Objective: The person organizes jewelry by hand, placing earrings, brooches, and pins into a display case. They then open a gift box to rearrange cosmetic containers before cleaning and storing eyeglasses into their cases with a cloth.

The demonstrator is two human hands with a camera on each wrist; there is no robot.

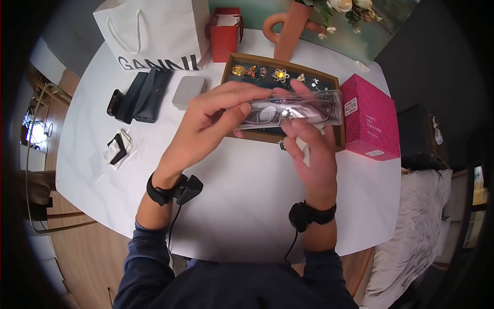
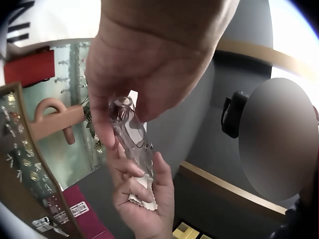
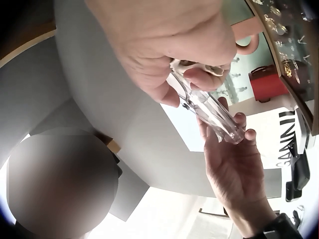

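Both hands hold a clear plastic glasses case [image 1: 262,114] up in front of the body, over the jewelry tray. A pair of glasses [image 2: 134,130] shows through its see-through wall. My left hand [image 1: 206,116] grips one end, thumb along the near side and fingers over the top. At the other end, my right hand [image 1: 318,154] pinches the case, its thumb beside a small round metal snap [image 1: 286,114]. A cream cloth with a scalloped edge [image 2: 149,203] is tucked in the right hand's fingers, and part of it is hidden by them.
Behind the hands lies a wood-framed tray [image 1: 278,60] of jewelry, a pink box [image 1: 371,118] to its right. To the left are a grey case [image 1: 189,92], a dark glasses case [image 1: 149,98] and small cloths [image 1: 118,150]. A white paper bag [image 1: 154,31] and red box [image 1: 225,38] stand behind.
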